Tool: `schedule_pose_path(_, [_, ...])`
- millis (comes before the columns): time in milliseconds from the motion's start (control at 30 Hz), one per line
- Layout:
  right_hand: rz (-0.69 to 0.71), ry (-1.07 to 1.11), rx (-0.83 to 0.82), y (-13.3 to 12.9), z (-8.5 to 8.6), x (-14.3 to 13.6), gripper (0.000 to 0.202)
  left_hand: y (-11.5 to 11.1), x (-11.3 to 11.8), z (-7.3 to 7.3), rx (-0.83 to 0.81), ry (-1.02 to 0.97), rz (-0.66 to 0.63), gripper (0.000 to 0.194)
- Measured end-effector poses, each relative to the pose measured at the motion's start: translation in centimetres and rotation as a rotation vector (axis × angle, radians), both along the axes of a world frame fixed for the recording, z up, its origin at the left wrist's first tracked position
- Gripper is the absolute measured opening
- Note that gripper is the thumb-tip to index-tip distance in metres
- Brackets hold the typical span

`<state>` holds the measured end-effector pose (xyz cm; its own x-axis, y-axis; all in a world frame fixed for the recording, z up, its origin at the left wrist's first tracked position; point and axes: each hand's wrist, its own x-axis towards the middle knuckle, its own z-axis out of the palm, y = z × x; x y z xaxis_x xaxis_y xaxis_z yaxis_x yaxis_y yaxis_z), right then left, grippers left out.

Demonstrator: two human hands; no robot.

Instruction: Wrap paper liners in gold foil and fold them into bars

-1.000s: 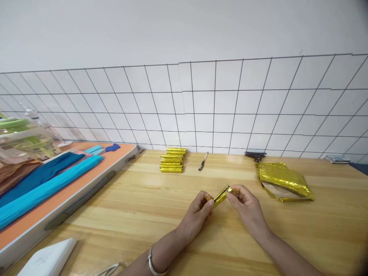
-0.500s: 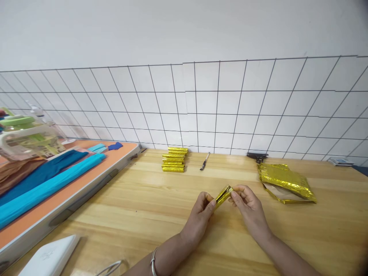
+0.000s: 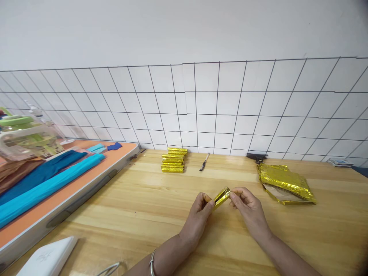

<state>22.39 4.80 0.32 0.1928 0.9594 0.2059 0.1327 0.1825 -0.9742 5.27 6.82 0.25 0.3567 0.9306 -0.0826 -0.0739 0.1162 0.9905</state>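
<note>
A narrow folded strip of gold foil paper (image 3: 222, 198) is held over the wooden table, with a dark gap showing between its folded edges. My left hand (image 3: 198, 214) pinches its lower left end between thumb and fingers. At the upper right end, the thumb and fingertips of my right hand (image 3: 248, 210) grip the edge. Beyond my hands, several folded gold strips (image 3: 173, 168) lie in a row. To the right rests a stack of gold foil paper sheets (image 3: 284, 178), its pale underside partly showing.
A pen (image 3: 204, 161) and a black clip (image 3: 257, 157) lie near the tiled wall. At left, an orange-topped surface (image 3: 120, 153) holds blue and brown cloth (image 3: 57, 178) and a green-lidded jug (image 3: 25, 134). A white box-like device (image 3: 47, 257) sits at the lower left.
Both hands keep hold of the gold strip. It has tilted slightly, and its folded side facing me shows wider. The rest stays in place.
</note>
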Motion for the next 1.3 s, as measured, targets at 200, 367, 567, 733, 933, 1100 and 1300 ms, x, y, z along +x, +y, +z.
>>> schedule_pose_path(200, [-0.008,-0.032,-0.006,0.13,0.02,-0.08,0.022,0.13,0.03,-0.47,0.021,0.021,0.031,0.025])
schedule_pose_path(367, [0.0,-0.051,0.001,0.1,-0.03,0.0,0.022,0.24,0.01,-0.67,0.045,0.042,0.035,0.022])
schedule_pose_path(567, [0.004,-0.056,0.004,0.24,-0.22,0.08,0.024,0.37,0.03,-0.41,0.064,0.056,0.046,0.022])
schedule_pose_path(733, [-0.003,-0.068,0.001,0.28,-0.33,0.23,0.027,0.42,-0.08,-0.04,0.089,0.08,0.039,0.025])
schedule_pose_path(933, [-0.02,-0.089,-0.013,0.4,-0.51,0.35,0.029,0.51,-0.12,-0.29,0.118,0.076,0.039,0.025])
schedule_pose_path(1100, [-0.041,-0.093,-0.013,0.47,-0.49,0.33,0.033,0.54,-0.08,-0.34,0.171,0.094,0.046,0.025])
schedule_pose_path(1300, [-0.038,-0.103,-0.019,0.49,-0.53,0.38,0.03,0.7,-0.13,-0.79,0.252,0.112,0.049,0.017])
